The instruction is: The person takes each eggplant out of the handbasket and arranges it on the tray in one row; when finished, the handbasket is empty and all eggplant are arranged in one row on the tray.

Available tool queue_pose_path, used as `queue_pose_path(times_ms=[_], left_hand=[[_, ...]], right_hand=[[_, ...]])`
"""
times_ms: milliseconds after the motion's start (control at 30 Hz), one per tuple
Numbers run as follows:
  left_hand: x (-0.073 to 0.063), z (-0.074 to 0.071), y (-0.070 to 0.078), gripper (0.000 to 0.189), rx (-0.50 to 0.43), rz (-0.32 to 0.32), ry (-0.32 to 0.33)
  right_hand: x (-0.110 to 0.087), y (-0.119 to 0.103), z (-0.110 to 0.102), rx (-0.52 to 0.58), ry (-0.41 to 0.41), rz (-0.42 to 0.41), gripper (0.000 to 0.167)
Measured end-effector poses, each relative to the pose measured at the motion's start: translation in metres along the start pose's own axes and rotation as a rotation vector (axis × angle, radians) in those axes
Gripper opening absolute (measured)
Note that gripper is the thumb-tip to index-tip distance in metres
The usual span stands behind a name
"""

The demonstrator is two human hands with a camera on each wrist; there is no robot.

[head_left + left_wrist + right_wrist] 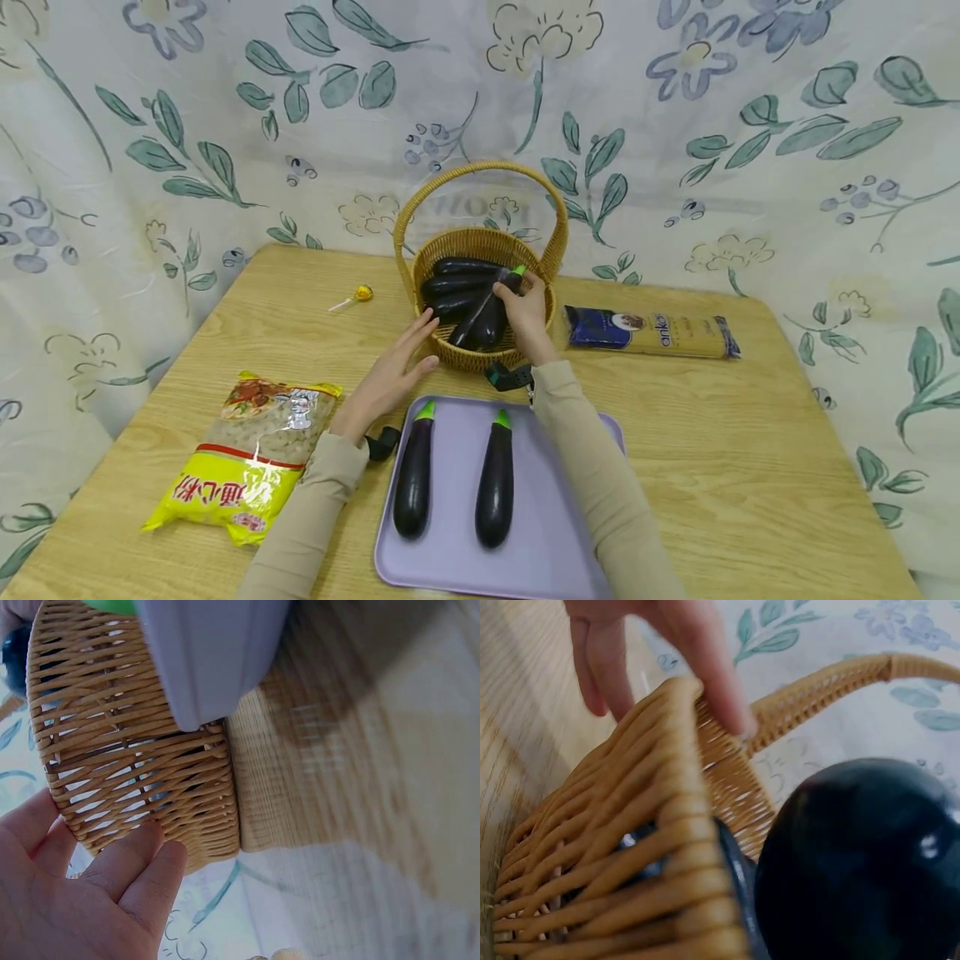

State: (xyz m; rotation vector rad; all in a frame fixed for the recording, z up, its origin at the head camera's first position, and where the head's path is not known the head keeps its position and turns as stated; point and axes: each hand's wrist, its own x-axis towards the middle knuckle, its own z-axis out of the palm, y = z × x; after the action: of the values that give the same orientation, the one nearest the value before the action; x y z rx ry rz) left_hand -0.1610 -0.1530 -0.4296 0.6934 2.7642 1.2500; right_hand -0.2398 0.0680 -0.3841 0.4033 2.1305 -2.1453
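Your right hand [525, 312] grips one eggplant [489, 323] near its stem end, within the wicker basket [472, 360] at upper centre of the head frame. Your left hand [386, 379], fingers extended and apart, touches the basket's left side. Two further eggplants [495, 487] lie on the lilac tray [555, 533], lower centre.

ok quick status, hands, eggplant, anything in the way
Right hand gripping eggplant near stem end, at wicker basket mouth. Left hand touching basket rim. Other eggplants inside may crowd it.
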Motion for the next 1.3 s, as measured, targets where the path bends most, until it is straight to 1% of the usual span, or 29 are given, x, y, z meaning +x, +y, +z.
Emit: queue_pose_path(times_ms=[167, 233, 367, 567, 733, 833, 900, 967, 1000, 1100, 1200, 1300], left_hand=[[0.000, 0.001, 0.000, 0.070, -0.008, 0.007, -0.003], [0.001, 0.000, 0.000, 0.071, -0.009, 0.015, -0.001], [0.002, -0.001, 0.001, 0.074, -0.007, 0.013, -0.009], [0.003, -0.001, 0.001, 0.074, 0.002, 0.022, -0.006], [0.002, 0.000, -0.001, 0.073, 0.012, 0.021, -0.004], [0.003, 0.001, -0.003, 0.070, 0.007, 0.017, -0.002], [0.004, 0.001, -0.003, 0.069, 0.001, 0.014, -0.001], [0.004, 0.001, -0.003, 0.069, 0.002, 0.011, -0.002], [0.004, 0.001, -0.002, 0.070, 0.004, 0.012, -0.001], [0.005, 0.001, -0.002, 0.069, 0.008, 0.014, 0.001], [0.005, 0.001, -0.002, 0.069, 0.011, 0.020, 0.005], [0.005, 0.002, -0.001, 0.069, 0.014, 0.022, 0.002]], right_hand=[[-0.008, -0.003, -0.010, 0.025, 0.008, -0.022, 0.069], [-0.013, -0.006, -0.016, 0.043, -0.004, -0.014, 0.067], [-0.024, -0.009, -0.026, 0.040, -0.022, -0.001, 0.065], [-0.044, -0.009, -0.039, 0.025, -0.034, -0.065, 0.061], [-0.065, -0.005, -0.048, 0.019, -0.041, -0.078, 0.059], [-0.078, 0.000, -0.053, 0.010, -0.041, -0.095, 0.059], [-0.087, 0.004, -0.058, -0.005, -0.056, -0.109, 0.059], [-0.095, 0.010, -0.063, -0.050, -0.066, -0.114, 0.058], [-0.098, 0.014, -0.066, -0.053, -0.070, -0.116, 0.058], [-0.108, 0.027, -0.071, -0.066, -0.071, -0.100, 0.058], [-0.117, 0.040, -0.072, -0.076, -0.058, -0.078, 0.059], [-0.125, 0.052, -0.071, -0.120, -0.049, -0.066, 0.059]])
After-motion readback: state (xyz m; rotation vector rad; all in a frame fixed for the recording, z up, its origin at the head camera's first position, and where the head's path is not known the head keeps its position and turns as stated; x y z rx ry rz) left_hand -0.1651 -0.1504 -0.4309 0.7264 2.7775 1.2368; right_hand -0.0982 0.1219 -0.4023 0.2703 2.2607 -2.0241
